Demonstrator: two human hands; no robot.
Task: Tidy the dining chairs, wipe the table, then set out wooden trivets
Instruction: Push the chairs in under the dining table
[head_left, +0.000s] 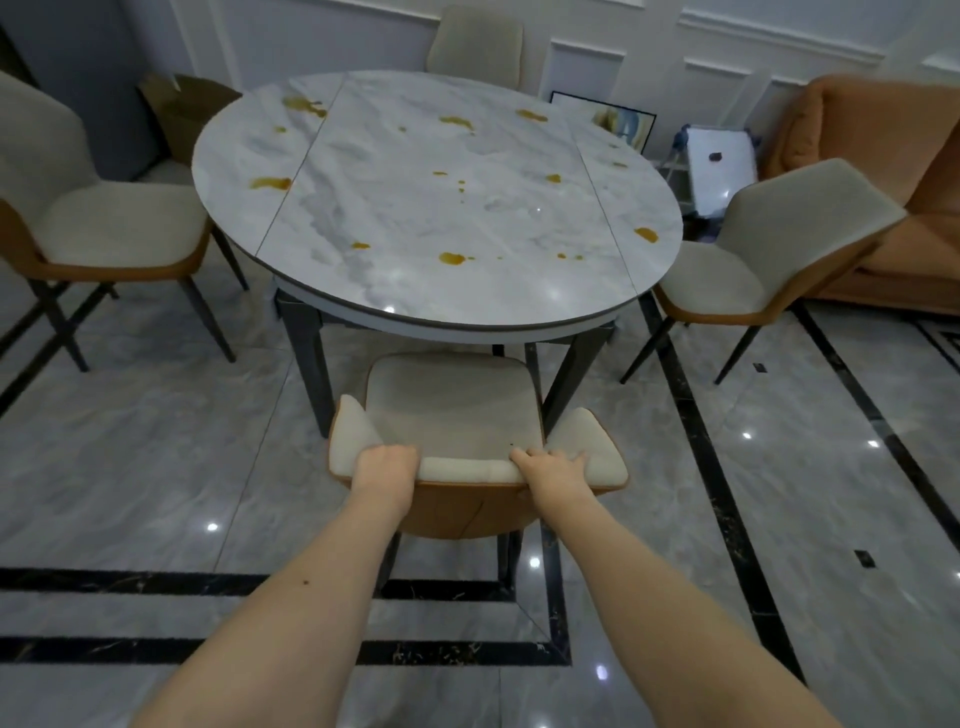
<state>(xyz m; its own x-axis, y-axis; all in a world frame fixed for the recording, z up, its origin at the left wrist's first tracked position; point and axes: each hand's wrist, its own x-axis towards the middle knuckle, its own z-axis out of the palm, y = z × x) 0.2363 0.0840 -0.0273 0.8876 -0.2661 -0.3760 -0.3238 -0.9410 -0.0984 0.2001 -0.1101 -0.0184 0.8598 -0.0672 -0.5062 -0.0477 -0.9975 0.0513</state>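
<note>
While both bare arms reached forward from the near edge of the view, the left hand (387, 464) gripped the top edge of the nearest chair (451, 402), its fingers curled over the cream padding of the backrest. The right hand (550, 466) held the same edge a little further right, fingers spread over the padding and the thumb hidden behind it. This chair stood at the near side of the round desk (519, 306), facing it, with the front of its seat just under the desk's rim. Its shell was orange behind and cream on the seat.

Across the grey marbled top of the desk lay many amber stains (451, 258), scattered from the far left to the near right.

Three more chairs of the same kind stood around it. The left chair (104, 228) sat pulled out and turned at an angle, apart from the desk. The right chair (748, 260) was likewise pulled out and angled, its seat close to the rim. The far chair (477, 44) stood behind the desk against the panelled wall.

An orange sofa (883, 171) filled the far right, and a cardboard box (189, 117) stood on the floor at the far left. The glossy grey floor (156, 467) had black border lines.
</note>
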